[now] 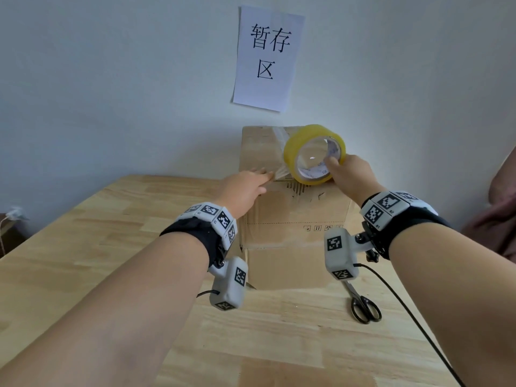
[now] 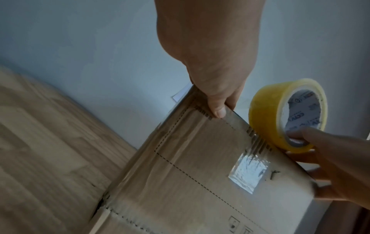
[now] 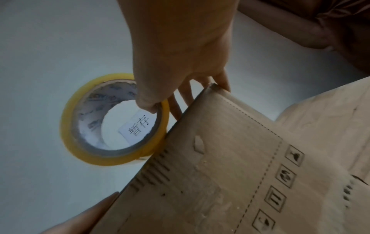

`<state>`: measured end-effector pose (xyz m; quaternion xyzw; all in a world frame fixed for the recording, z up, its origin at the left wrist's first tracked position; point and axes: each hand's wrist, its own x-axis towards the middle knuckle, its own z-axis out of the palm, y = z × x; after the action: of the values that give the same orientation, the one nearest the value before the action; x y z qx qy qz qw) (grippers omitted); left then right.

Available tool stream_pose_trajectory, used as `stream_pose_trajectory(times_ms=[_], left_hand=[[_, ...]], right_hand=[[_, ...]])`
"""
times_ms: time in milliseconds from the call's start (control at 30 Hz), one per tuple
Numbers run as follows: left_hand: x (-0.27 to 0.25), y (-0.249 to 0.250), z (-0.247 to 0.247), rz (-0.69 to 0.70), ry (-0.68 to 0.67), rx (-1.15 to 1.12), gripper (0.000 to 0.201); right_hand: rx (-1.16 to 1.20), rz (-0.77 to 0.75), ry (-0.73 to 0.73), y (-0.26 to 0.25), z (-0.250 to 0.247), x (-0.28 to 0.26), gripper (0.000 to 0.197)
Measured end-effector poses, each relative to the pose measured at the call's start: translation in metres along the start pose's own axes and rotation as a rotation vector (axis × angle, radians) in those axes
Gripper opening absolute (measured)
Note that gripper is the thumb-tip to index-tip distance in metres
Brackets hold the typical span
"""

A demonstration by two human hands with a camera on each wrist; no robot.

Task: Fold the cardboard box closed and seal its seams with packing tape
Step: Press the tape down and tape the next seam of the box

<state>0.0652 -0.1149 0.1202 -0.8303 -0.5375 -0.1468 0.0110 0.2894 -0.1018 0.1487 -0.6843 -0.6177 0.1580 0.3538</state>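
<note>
A closed cardboard box [image 1: 293, 210] stands on the wooden table [image 1: 83, 247] against the wall. My right hand [image 1: 351, 174] holds a yellow tape roll [image 1: 293, 146] just above the box's top near its front edge, thumb inside the core. A clear strip of tape [image 1: 279, 135] runs from the box's far edge to the roll. My left hand [image 1: 248, 185] lies on the top's front left edge, fingers straight beside the strip. In the left wrist view the thumb [image 2: 218, 110] presses the box's front face [image 2: 200, 174]. The right wrist view shows the tape roll [image 3: 66, 126] beside the box [image 3: 240, 174].
Black scissors [image 1: 364, 305] lie on the table right of the box. A paper sign [image 1: 268, 57] hangs on the wall above. Another person's hand [image 1: 502, 213] is at the right edge. A black cable [image 1: 405, 308] crosses the table's right side.
</note>
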Motion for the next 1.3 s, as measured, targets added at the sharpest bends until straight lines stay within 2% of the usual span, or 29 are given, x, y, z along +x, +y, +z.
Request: stream_pose_trajectory(times_ms=[200, 300, 400, 433, 500, 633, 800, 933, 1133, 1300], left_hand=[[-0.009, -0.029, -0.016, -0.012, -0.053, 0.011, 0.046], [-0.012, -0.021, -0.011, -0.019, -0.007, 0.069, 0.045], [-0.015, -0.011, -0.005, -0.034, 0.089, 0.089, 0.045], [-0.017, -0.010, -0.006, -0.043, 0.100, 0.076, 0.047], [-0.021, -0.009, -0.009, -0.056, 0.091, 0.058, 0.052], [-0.024, -0.007, -0.015, -0.077, 0.051, 0.063, 0.057], [-0.024, -0.006, -0.018, -0.099, 0.052, 0.011, 0.058], [-0.025, -0.008, -0.015, -0.077, 0.029, -0.011, 0.062], [-0.022, -0.009, -0.013, -0.070, 0.000, 0.081, 0.060], [-0.019, -0.002, -0.013, -0.082, -0.060, 0.168, 0.062]], right_hand=[[-0.187, -0.015, 0.063, -0.022, 0.009, -0.018, 0.036], [-0.197, -0.094, 0.122, -0.025, 0.010, -0.022, 0.020], [-0.109, -0.351, 0.191, -0.029, 0.007, -0.026, 0.072], [-0.108, -0.422, 0.191, -0.034, 0.007, -0.028, 0.079], [-0.136, -0.472, 0.144, -0.043, 0.007, -0.029, 0.081], [-0.101, -0.366, 0.104, -0.055, 0.004, -0.021, 0.073], [-0.091, -0.444, 0.183, -0.069, -0.004, -0.016, 0.062], [-0.086, -0.443, 0.204, -0.062, 0.000, -0.020, 0.065], [-0.149, -0.387, 0.242, -0.032, -0.010, -0.016, 0.070], [-0.171, -0.393, 0.179, -0.035, -0.011, -0.021, 0.063]])
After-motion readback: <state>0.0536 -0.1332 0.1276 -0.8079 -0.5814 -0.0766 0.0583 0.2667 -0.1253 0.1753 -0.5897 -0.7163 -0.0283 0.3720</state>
